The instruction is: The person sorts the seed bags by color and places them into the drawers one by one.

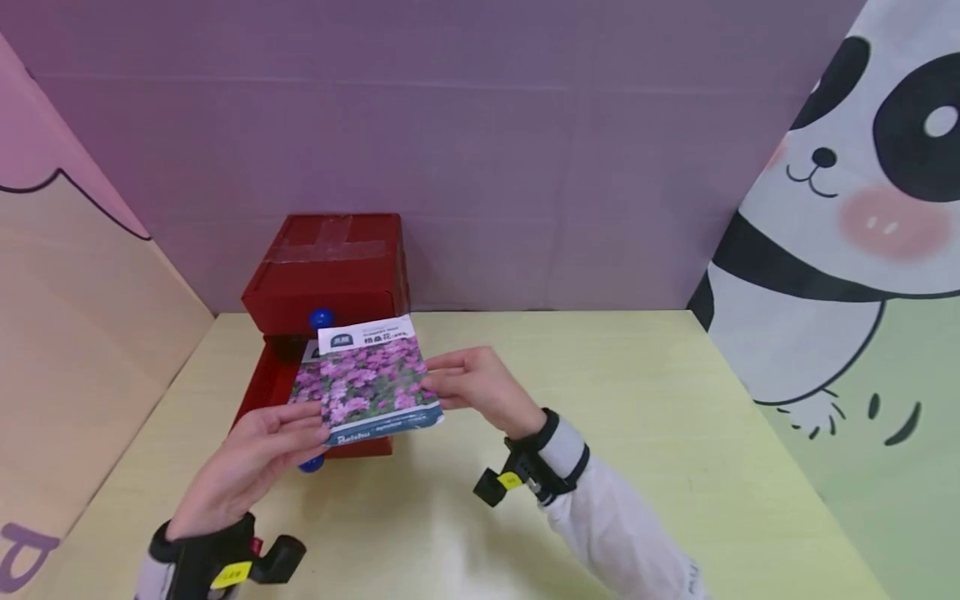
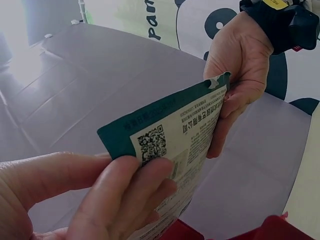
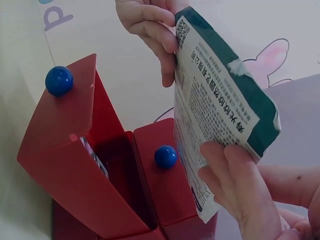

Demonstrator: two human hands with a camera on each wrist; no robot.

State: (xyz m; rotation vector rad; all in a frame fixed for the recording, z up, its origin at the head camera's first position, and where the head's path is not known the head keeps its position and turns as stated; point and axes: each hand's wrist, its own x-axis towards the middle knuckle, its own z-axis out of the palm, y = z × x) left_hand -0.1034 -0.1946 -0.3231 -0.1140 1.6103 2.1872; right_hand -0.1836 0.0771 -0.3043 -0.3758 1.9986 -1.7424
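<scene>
A seed packet (image 1: 378,379) with pink flowers on its front is held up between both hands, tilted. My left hand (image 1: 251,458) pinches its lower left corner, thumb on one face and fingers on the other. On the right edge, my right hand (image 1: 487,387) grips it the same way. The packet's back, with a QR code (image 2: 151,143) and small print, faces both wrist cameras. Behind it stands a red drawer box (image 1: 330,271) whose lower drawer (image 3: 57,132) is pulled out. Inside that drawer leans another flower packet (image 1: 307,387), partly hidden by the held one.
One blue knob (image 1: 321,318) sits on the upper drawer front and another blue knob (image 3: 59,81) on the pulled-out drawer. The pale yellow table (image 1: 600,417) meets a purple backdrop (image 1: 487,167) behind the box. A panda-printed panel (image 1: 810,333) borders the right side.
</scene>
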